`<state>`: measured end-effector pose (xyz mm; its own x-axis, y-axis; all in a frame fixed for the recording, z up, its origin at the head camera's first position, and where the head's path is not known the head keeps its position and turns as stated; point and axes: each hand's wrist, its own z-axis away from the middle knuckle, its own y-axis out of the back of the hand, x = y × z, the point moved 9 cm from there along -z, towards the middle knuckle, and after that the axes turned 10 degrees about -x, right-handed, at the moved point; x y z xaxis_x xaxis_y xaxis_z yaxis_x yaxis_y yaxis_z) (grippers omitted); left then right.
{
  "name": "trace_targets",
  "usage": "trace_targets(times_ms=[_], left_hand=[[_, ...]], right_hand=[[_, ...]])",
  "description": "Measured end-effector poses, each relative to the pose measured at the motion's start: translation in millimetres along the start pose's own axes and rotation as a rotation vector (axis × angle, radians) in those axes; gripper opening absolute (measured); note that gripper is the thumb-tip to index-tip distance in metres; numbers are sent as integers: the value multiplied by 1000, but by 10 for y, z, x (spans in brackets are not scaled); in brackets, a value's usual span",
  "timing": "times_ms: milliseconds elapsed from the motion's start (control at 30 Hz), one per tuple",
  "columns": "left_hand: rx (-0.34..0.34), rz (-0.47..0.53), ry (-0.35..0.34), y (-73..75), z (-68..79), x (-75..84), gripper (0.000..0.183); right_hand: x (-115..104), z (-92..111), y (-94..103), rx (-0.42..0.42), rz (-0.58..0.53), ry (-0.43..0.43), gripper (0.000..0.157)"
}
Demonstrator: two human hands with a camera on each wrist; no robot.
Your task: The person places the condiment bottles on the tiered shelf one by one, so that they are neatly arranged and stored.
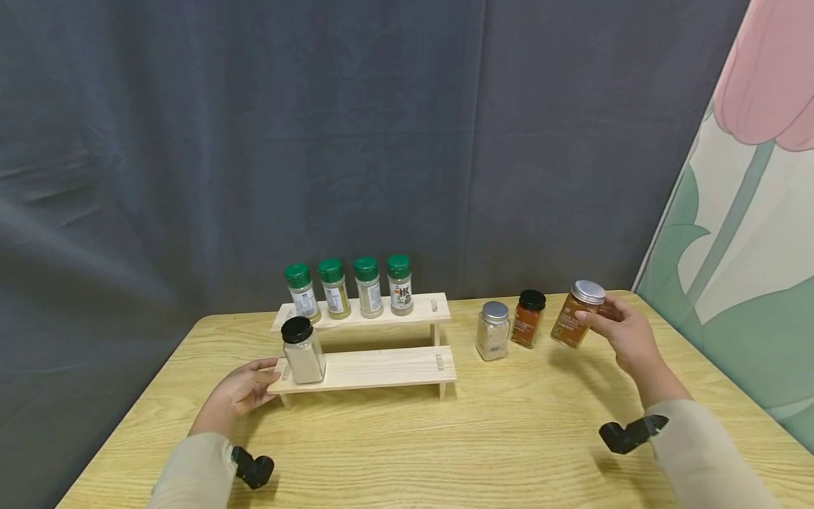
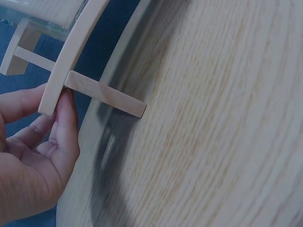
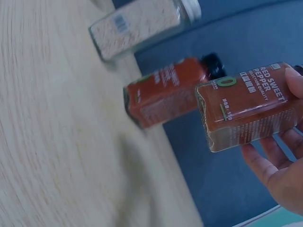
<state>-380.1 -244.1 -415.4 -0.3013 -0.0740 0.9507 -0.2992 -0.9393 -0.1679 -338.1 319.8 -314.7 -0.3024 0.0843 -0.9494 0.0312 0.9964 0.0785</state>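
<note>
Above the table (image 1: 394,452), a silver-lidded jar (image 1: 570,325) tilts in the right grip (image 1: 628,338).

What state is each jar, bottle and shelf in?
Red sweet pepper jar: capped, tilted, lifted in the right hand.
Black-lidded red spice jar: capped, standing on the table.
Silver-lidded granule jar: capped, standing on the table.
Black-lidded powder jar: capped, standing on the lower wooden shelf.
Four green-capped bottles: capped, standing on the upper wooden shelf.
Lower wooden shelf: left end held by the left hand.
Upper wooden shelf: unheld.
</note>
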Motion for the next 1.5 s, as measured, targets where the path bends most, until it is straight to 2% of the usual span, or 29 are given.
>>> trace_targets(times_ms=[167, 333, 567, 667, 833, 933, 1067, 1300, 1500], left_hand=[[-10, 0, -1, -26, 9, -7, 59], [1, -2, -6, 1, 28, -12, 58], [2, -7, -16, 17, 60, -25, 58], [14, -4, -14, 47, 65, -42, 57], [12, -3, -19, 65, 66, -21, 57], [-8, -14, -23, 40, 62, -8, 58], [-2, -26, -17, 35, 60, -19, 58], [20, -39, -19, 57, 61, -28, 56], [0, -47, -27, 8, 10, -8, 55]], right_hand=[[-170, 33, -121, -26, -11, 18, 27], [-365, 54, -333, -94, -40, 73, 29], [-513, 69, -648, -150, 90, 84, 33], [-528, 79, -802, -161, 160, 75, 33], [-537, 99, -1044, -188, 219, 63, 46], [-510, 103, -1162, -211, 199, 49, 49], [-445, 90, -1339, -235, 148, 35, 49], [-400, 54, -1728, -288, 116, 69, 49], [-338, 32, -1933, -302, 112, 19, 52]])
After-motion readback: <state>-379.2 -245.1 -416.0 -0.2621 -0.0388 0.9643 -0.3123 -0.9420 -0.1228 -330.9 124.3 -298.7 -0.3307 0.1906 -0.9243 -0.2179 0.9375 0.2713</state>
